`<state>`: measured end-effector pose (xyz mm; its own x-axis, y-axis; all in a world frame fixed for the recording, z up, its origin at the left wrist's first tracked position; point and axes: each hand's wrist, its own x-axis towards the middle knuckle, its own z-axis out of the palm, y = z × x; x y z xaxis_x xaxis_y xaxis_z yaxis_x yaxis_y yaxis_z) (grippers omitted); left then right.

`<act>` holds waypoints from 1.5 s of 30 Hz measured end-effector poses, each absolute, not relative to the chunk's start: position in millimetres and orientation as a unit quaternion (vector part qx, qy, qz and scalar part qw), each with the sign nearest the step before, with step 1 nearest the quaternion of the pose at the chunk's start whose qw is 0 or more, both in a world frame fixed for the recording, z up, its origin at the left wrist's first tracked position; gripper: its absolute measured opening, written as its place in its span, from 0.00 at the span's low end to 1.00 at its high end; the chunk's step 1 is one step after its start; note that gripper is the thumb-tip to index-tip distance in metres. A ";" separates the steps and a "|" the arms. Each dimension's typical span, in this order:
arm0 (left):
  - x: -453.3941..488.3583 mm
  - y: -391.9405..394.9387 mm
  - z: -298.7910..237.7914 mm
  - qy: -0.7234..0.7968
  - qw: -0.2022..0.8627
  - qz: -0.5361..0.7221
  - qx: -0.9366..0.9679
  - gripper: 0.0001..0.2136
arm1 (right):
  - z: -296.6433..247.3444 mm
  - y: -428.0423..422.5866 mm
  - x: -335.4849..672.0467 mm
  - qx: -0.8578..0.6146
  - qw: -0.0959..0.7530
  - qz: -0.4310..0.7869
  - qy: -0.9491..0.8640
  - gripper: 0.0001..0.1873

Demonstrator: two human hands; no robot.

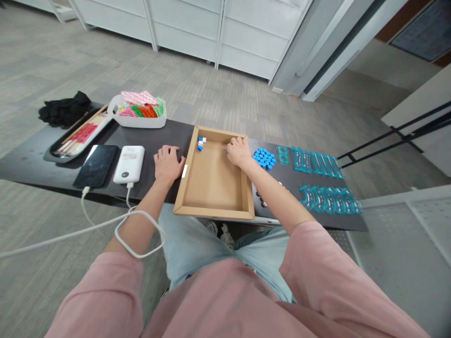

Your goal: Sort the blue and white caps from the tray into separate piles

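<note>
A shallow cardboard box [214,178] lies in front of me on the dark table. Inside its far left corner sit a few small blue and white pieces [200,143]. My left hand [167,163] rests flat on the table, fingers spread, just beside the box's left wall. Over the box's right side, my right hand [238,151] is closed with its fingers curled down. A bit of blue shows at its fingertips, mostly hidden, seemingly a small blue piece. Just right of the box is a cluster of similar blue pieces [264,158].
Clear teal plastic parts [319,163] lie in rows at right. Small dark and white bits are partly hidden by my right forearm. At left are a phone [96,165], a power bank [128,164] with a white cable, a white basket [141,121], a dark tray and black cloth [65,109].
</note>
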<state>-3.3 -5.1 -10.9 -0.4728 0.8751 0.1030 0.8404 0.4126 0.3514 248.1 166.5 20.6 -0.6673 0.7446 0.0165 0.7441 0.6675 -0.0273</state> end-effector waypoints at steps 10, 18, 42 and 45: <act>-6.5 -4.9 -13.2 0.837 0.044 0.178 0.516 0.26 | 53.8 94.3 284.6 -0.238 0.097 0.215 -0.942 0.16; -8.3 -4.7 -13.6 0.841 0.042 0.171 0.511 0.26 | 59.9 126.6 434.6 -0.459 0.246 0.246 -0.817 0.15; -9.4 -6.1 -3.7 0.846 0.058 0.148 0.509 0.28 | -6.4 151.3 491.3 -0.598 0.240 0.282 -0.711 0.15; -10.7 -6.0 -4.0 0.845 0.060 0.147 0.510 0.29 | -9.1 152.7 490.5 -0.587 0.258 0.283 -0.713 0.15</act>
<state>-10.7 -6.0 -4.0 -0.4720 0.8803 0.0482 0.8450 0.4361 0.3096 490.5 152.7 -9.1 -0.1769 0.9836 0.0355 0.6919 0.1500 -0.7062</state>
